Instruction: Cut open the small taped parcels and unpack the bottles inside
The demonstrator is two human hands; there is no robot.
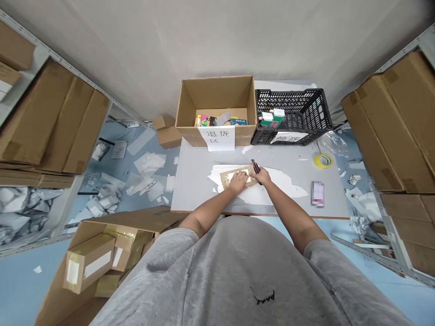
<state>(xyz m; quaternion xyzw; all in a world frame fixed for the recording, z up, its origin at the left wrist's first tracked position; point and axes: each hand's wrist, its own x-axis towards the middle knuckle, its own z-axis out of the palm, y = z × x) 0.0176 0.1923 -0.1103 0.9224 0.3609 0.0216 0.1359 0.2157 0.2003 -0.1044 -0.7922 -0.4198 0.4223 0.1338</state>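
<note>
Pale grey work table (292,156) carries an open brown cardboard carton (217,97) holding books, beside a black plastic crate (292,118); torn white wrapping (282,188) lies mid-table under a tan cardboard mailer (236,177); left hand (238,182) presses open and flat on it; right hand (261,175) closes around a red-and-black utility knife (255,166); mailer's cut state unclear.

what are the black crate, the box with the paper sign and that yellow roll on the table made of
The black crate looks like moulded plastic: matt, with a regular lattice of thin ribs. The box looks like cardboard, probably corrugated, with dull brown sheet walls. The yellow roll seems to be tape on a core, perhaps paper masking tape, though the look leaves that open.
</note>
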